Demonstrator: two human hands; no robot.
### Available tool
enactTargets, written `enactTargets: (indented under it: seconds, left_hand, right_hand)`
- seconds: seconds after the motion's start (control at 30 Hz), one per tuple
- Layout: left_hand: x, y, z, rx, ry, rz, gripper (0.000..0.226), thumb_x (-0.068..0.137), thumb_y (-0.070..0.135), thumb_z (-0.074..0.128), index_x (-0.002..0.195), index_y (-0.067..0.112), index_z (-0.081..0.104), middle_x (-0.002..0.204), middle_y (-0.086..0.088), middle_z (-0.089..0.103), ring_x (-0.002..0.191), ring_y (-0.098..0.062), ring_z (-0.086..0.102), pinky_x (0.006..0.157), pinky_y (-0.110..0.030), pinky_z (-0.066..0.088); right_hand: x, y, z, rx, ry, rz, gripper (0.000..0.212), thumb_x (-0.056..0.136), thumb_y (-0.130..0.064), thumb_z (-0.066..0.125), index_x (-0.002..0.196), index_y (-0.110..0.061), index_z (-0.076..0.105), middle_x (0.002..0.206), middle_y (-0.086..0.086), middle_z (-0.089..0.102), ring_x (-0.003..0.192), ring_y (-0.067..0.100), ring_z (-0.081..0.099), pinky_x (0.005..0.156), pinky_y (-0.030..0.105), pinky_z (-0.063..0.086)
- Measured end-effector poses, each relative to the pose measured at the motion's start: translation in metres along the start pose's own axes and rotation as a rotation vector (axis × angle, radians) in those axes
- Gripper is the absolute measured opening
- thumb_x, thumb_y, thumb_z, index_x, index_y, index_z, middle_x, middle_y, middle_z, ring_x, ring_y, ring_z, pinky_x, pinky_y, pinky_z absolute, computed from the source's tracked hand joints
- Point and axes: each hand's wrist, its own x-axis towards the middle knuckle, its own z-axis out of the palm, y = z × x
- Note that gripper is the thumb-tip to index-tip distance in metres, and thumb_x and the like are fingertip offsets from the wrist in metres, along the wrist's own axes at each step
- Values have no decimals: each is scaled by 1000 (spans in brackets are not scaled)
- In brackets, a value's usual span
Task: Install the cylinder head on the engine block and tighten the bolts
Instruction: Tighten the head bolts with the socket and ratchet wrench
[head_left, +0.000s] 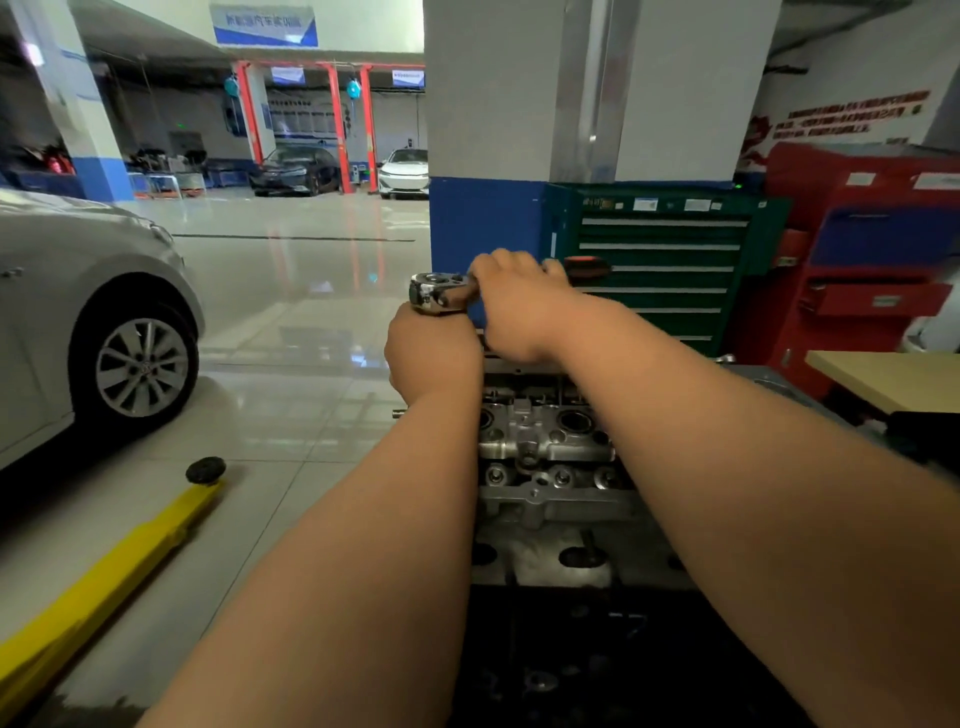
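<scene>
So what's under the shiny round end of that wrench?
The left hand, curled right below the wrench head. Whatever it grips is hidden inside the fist. Lower down, the cylinder head shows.

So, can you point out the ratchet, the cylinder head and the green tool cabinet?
ratchet (439, 293), head view, on its chrome head.
cylinder head (545, 447), head view, on its top face.
green tool cabinet (670, 234), head view, on a drawer front.

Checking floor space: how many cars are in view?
3. A silver car close at left; a dark car far back; a white car right of it. The pillar may hide others.
</scene>
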Motion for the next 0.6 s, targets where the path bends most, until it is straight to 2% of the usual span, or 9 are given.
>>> enactTargets:
  seconds: [0.1,0.17,0.27,0.4,0.5,0.6]
  left_hand:
    - [-2,-1,-2,0,-19,-24,4,82,22,57,81,18,56,81,-1,62,87,-30,60,88,-43,48]
    - [-3,-3,-2,-68,-43,-16,9,77,28,61,78,20,56,84,-4,65,90,-32,61,93,-47,47]
    - [-4,-4,-2,-33,-41,40,7,80,22,60,80,16,57,83,-4,64,89,-31,62,86,-38,49]
    - [-4,-2,-1,-9,36,15,5,83,14,52,79,15,55,74,1,56,82,-29,59,69,-31,42]
    - [-1,-6,0,-24,2,17,10,80,23,63,81,14,59,78,1,62,81,-28,60,72,-32,47]
    - [4,-10,2,-119,-17,9,13,78,25,68,86,15,64,85,-2,69,82,-27,64,76,-34,53]
  right_hand:
    - [-3,-17,-3,-134,-21,104,58,90,-25,49,142,-6,30,140,16,39,129,33,36,109,50,23]
    - [-18,-29,12,-169,58,111,54,91,-25,47,140,-6,32,136,15,41,125,33,37,104,48,28]
    - [-26,-18,21,-102,159,71,53,90,-22,47,139,-10,32,135,13,39,124,31,34,104,49,26]
    - [-8,2,3,75,5,31,56,90,-17,47,142,-14,28,142,12,33,135,30,27,115,53,15]
    - [-9,-21,4,-75,-4,141,59,89,-27,49,142,-9,31,140,16,39,130,35,34,108,52,23]
    - [-26,-39,18,-57,118,141,51,92,-28,34,137,-5,39,132,18,44,121,35,39,101,52,30]
